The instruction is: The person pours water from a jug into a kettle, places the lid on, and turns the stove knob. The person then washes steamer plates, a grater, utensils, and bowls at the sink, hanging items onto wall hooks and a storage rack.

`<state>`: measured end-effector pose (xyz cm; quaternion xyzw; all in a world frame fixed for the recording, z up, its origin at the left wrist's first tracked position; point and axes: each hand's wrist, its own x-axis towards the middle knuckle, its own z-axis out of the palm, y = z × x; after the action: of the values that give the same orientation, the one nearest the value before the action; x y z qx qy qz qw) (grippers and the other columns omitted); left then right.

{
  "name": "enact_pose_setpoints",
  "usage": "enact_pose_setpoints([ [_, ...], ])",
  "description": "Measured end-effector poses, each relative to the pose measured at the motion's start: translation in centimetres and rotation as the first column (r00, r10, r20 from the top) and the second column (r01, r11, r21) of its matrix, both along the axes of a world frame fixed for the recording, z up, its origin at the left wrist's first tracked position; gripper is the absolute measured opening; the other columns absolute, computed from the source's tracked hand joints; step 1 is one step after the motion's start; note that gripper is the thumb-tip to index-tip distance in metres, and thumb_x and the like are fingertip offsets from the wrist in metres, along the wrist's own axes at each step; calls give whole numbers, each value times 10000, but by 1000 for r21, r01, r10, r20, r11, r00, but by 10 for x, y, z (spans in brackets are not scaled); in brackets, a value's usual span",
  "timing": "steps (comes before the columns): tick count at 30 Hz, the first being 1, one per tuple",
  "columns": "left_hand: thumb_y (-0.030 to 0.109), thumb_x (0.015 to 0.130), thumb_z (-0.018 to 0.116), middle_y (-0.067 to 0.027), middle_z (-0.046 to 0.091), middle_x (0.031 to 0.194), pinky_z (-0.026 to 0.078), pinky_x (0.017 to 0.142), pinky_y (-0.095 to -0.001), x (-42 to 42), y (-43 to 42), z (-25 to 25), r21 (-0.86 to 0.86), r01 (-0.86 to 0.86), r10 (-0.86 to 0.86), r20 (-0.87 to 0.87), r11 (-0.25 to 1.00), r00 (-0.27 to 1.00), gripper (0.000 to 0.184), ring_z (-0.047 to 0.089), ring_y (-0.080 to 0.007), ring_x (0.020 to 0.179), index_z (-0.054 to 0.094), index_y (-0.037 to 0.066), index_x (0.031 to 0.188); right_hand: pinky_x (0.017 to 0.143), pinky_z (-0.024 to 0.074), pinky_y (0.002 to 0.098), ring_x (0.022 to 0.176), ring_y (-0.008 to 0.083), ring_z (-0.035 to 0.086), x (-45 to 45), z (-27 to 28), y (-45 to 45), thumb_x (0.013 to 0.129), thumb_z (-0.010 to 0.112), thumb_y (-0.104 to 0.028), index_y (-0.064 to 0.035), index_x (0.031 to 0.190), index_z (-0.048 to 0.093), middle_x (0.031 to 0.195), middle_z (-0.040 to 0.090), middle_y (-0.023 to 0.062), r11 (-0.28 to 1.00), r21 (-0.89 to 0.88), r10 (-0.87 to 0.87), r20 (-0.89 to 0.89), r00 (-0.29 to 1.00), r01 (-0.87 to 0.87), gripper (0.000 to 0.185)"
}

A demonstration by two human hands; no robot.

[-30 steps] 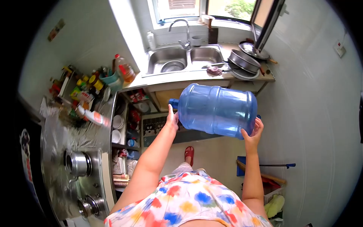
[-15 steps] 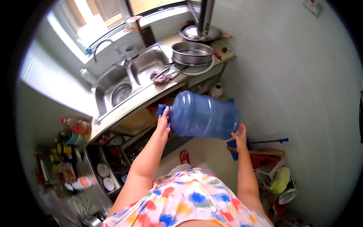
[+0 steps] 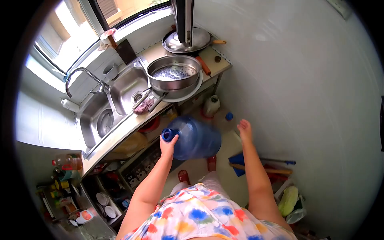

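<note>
A large blue translucent water jug hangs tilted in front of the counter, its open neck pointing left and toward me. My left hand is wrapped around that neck, thumb over the near side. My right hand is in the air to the right of the jug, apart from it, with its fingers loosely bent and nothing in them. Beyond the jug, a light-coloured thermos stands on the floor by the wall, near a small blue round-topped item.
A counter holds a double steel sink, a steel steamer pan and a lidded wok. On the right lie a blue dustpan and a leafy cabbage. Dish drawers and an oil bottle are at left.
My right hand has let go of the jug's base and sits apart from it. The jug has moved down and left, its base swinging away from the right hand. The view has shifted too.
</note>
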<state>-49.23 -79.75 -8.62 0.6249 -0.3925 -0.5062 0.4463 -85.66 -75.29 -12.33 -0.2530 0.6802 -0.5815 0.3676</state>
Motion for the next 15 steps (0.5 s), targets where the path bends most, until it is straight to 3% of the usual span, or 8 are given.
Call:
enact_pose_setpoints([
  [5, 192, 648, 768, -68, 575, 1006, 407, 850, -295, -49, -28, -17, 1, 8, -8, 120, 1000, 993, 522, 542, -179, 934, 494, 44, 1067, 849, 430, 315, 971, 197, 520, -36, 2, -150, 765, 609, -42, -31, 1143, 466, 1118, 537, 124, 987, -29, 150, -193, 970, -158, 405],
  [11, 245, 626, 778, -133, 592, 1020, 424, 840, -330, -88, -52, -24, 17, -2, -4, 362, 1000, 932, 578, 566, -255, 965, 496, 44, 1088, 802, 440, 319, 909, 208, 543, -47, 0, -319, 787, 590, -61, -29, 1112, 483, 1026, 561, 107, 942, -44, 270, -490, 829, -333, 344],
  [13, 259, 614, 782, -153, 582, 1062, 390, 898, -347, -93, -56, -18, 63, 10, -34, 408, 998, 912, 633, 550, -291, 999, 481, 37, 1124, 784, 442, 316, 880, 219, 550, -51, -8, -349, 793, 578, -58, -28, 1092, 496, 969, 563, 96, 942, 3, 286, -533, 796, -337, 311],
  [15, 255, 611, 783, -151, 574, 1093, 342, 952, -360, -95, -58, -28, 54, 7, -29, 422, 999, 906, 664, 535, -299, 1031, 468, 35, 1153, 777, 443, 313, 865, 216, 553, -50, -13, -353, 799, 564, -42, -25, 1058, 514, 960, 560, 93, 953, -45, 246, -454, 856, -298, 265],
])
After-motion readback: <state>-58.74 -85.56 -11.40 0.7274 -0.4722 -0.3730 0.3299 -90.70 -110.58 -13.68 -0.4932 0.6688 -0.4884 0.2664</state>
